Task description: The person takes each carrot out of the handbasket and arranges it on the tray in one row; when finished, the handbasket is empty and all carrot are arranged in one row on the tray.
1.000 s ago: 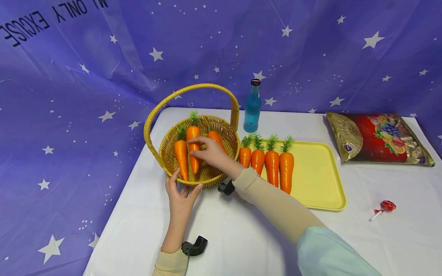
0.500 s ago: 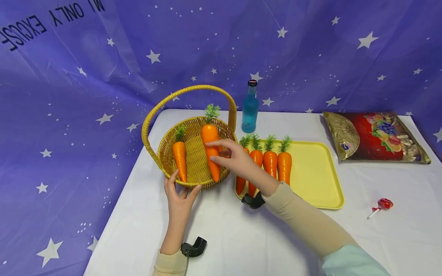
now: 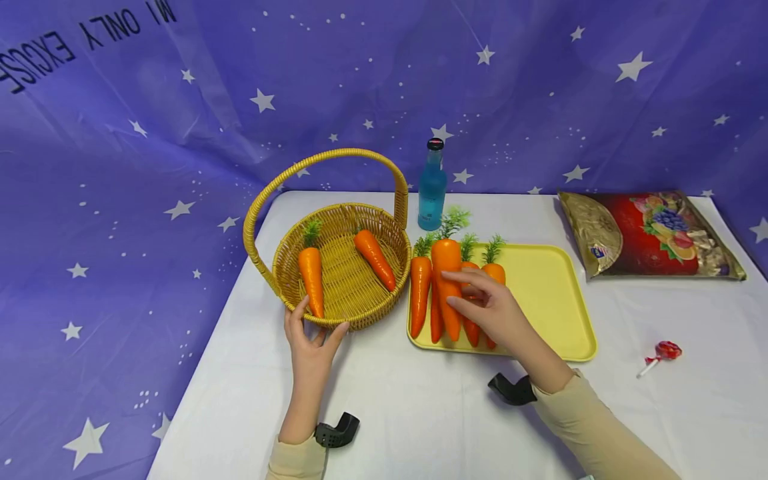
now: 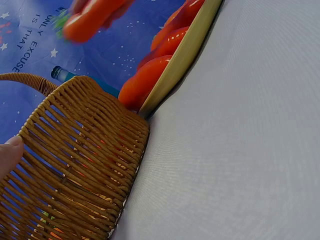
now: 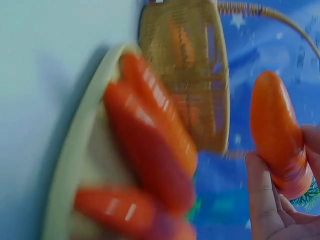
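My right hand [image 3: 495, 310] pinches an orange carrot [image 3: 447, 263] with a green top between thumb and fingers, above the left part of the yellow tray [image 3: 543, 300]. Several more carrots [image 3: 420, 293] lie side by side on that tray, partly hidden by the held one and the hand. To the left stands the wicker basket [image 3: 341, 270], its tall handle arching over it. Inside are two carrots, one at the left [image 3: 311, 280] and one at the right [image 3: 375, 259], lying apart. My left hand [image 3: 312, 353] holds the basket's front rim, thumb outside.
Behind the tray stands a blue bottle [image 3: 432, 190] with a dark cap. A red and gold bag [image 3: 654, 237] lies at the back right, and a red lollipop [image 3: 667, 351] lies in front of it. A purple starry cloth [image 3: 336, 80] hangs behind the white table.
My right hand has taken the middle carrot out of the basket and carried it right, over the tray. My left hand has stayed at the basket rim.
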Demonstrator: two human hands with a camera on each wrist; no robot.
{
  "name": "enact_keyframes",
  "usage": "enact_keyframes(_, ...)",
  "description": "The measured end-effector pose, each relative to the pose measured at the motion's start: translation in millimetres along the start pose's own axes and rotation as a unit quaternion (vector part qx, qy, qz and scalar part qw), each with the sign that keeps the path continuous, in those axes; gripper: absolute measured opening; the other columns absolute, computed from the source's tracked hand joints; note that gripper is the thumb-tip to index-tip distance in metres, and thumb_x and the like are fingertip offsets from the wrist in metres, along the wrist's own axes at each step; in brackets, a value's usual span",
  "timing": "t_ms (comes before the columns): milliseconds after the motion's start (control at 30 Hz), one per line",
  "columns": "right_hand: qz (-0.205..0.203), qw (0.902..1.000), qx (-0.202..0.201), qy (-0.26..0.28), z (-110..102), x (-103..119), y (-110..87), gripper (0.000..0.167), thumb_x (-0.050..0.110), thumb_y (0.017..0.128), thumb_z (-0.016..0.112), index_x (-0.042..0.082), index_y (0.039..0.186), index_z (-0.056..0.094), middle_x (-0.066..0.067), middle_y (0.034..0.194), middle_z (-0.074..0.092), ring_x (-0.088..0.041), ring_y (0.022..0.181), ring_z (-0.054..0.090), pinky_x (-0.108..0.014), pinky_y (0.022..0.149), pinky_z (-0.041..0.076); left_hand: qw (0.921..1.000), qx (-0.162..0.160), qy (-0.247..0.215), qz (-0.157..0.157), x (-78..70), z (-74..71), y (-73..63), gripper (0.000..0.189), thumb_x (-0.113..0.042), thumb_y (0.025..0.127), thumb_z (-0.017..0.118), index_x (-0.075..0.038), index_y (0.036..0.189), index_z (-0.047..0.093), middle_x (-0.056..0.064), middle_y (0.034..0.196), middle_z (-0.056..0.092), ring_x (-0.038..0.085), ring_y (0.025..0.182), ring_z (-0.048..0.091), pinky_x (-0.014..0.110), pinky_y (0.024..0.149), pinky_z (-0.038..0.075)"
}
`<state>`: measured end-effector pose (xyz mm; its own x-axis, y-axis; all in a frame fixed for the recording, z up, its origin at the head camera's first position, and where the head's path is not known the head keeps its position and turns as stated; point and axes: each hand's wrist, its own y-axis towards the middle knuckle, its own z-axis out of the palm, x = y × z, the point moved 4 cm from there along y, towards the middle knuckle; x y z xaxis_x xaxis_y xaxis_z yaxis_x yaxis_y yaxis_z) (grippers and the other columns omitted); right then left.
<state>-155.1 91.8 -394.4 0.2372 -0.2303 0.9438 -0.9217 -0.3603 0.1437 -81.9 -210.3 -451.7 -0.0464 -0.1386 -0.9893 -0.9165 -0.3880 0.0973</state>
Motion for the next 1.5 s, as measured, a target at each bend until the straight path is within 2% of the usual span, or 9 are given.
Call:
enact_keyframes(300,0.030,0.9941,-0.093,-0.048,-51,-37,-32.0,0.040,0.011,0.093,0.066,0.005,0.132,0.059,-0.012,0.127,0.054,-0.014,0.098,0.060,-0.016,0.080,0.049,0.9999,0.001,-0.011,-0.002,1.7,-0.6,-0.8,0.083,-0.004,0.083,0.076,-0.013,0.150,0.027,0.013,0.156,-0.017,0.033,0.143,0.002,0.058,0.102,0.034)
enact_keyframes(467,0.058,0.9848,-0.125,-0.105,-67,-51,-42.3,0.040,0.014,0.093,0.066,0.005,0.131,0.059,-0.015,0.129,0.054,-0.025,0.104,0.057,-0.011,0.082,0.043,1.0000,-0.002,-0.005,-0.001,2.0,0.1,0.9,0.083,-0.005,0.082,0.077,-0.014,0.149,0.028,0.012,0.156,-0.015,0.031,0.143,0.004,0.056,0.102,0.035)
enact_keyframes(533,0.078,0.9817,-0.124,-0.121,-70,-55,-44.9,0.041,0.017,0.094,0.065,0.006,0.133,0.058,-0.018,0.130,0.052,-0.034,0.107,0.055,-0.018,0.085,0.044,1.0000,-0.001,-0.008,-0.002,2.7,0.2,1.6,0.083,-0.004,0.082,0.077,-0.013,0.149,0.028,0.012,0.156,-0.016,0.031,0.143,0.003,0.057,0.103,0.035)
enact_keyframes(633,0.109,0.9788,-0.112,-0.133,-72,-59,-47.1,0.044,0.021,0.095,0.064,0.006,0.135,0.056,-0.023,0.133,0.049,-0.043,0.110,0.054,-0.038,0.090,0.046,0.9999,-0.001,-0.012,-0.002,2.8,0.4,2.2,0.083,-0.003,0.082,0.076,-0.012,0.149,0.028,0.013,0.156,-0.016,0.032,0.143,0.003,0.057,0.103,0.034)
enact_keyframes(733,0.129,0.9778,-0.099,-0.132,-72,-64,-47.3,0.045,0.024,0.095,0.063,0.005,0.136,0.055,-0.026,0.134,0.047,-0.045,0.111,0.053,-0.053,0.093,0.043,0.9999,-0.002,-0.015,0.000,2.5,0.6,2.2,0.083,-0.003,0.082,0.077,-0.012,0.149,0.028,0.013,0.156,-0.016,0.031,0.143,0.003,0.057,0.103,0.034)
enact_keyframes(1067,0.140,0.9745,-0.080,-0.156,-70,-68,-42.9,0.045,0.024,0.096,0.062,0.006,0.137,0.054,-0.027,0.133,0.049,-0.040,0.109,0.053,-0.052,0.091,0.042,0.9999,-0.008,-0.013,0.003,4.1,0.3,1.6,0.081,-0.008,0.082,0.077,-0.012,0.148,0.030,0.012,0.157,-0.014,0.031,0.143,0.004,0.056,0.102,0.035)
enact_keyframes(1300,0.123,0.9709,-0.073,-0.192,-67,-64,-39.2,0.043,0.018,0.096,0.061,0.003,0.136,0.054,-0.027,0.130,0.052,-0.040,0.107,0.053,-0.053,0.090,0.044,0.9999,-0.008,-0.012,0.005,4.3,0.2,1.8,0.081,-0.008,0.082,0.077,-0.011,0.148,0.030,0.012,0.157,-0.014,0.031,0.143,0.004,0.057,0.102,0.035)
enact_keyframes(1433,0.120,0.9603,-0.063,-0.244,-63,-62,-37.2,0.044,0.018,0.096,0.060,0.001,0.136,0.054,-0.028,0.126,0.053,-0.041,0.107,0.052,-0.055,0.089,0.043,0.9999,-0.001,-0.014,0.003,2.5,0.4,1.0,0.081,-0.007,0.083,0.076,-0.011,0.149,0.028,0.012,0.157,-0.015,0.031,0.143,0.003,0.057,0.102,0.035)
enact_keyframes(1500,0.121,0.9526,-0.056,-0.274,-61,-60,-36.5,0.044,0.018,0.095,0.059,0.001,0.136,0.053,-0.029,0.126,0.053,-0.044,0.110,0.051,-0.058,0.091,0.042,0.9999,0.003,-0.015,-0.003,-5.6,1.1,-1.1,0.081,-0.004,0.084,0.075,-0.009,0.149,0.027,0.014,0.156,-0.015,0.033,0.143,0.003,0.058,0.103,0.034)
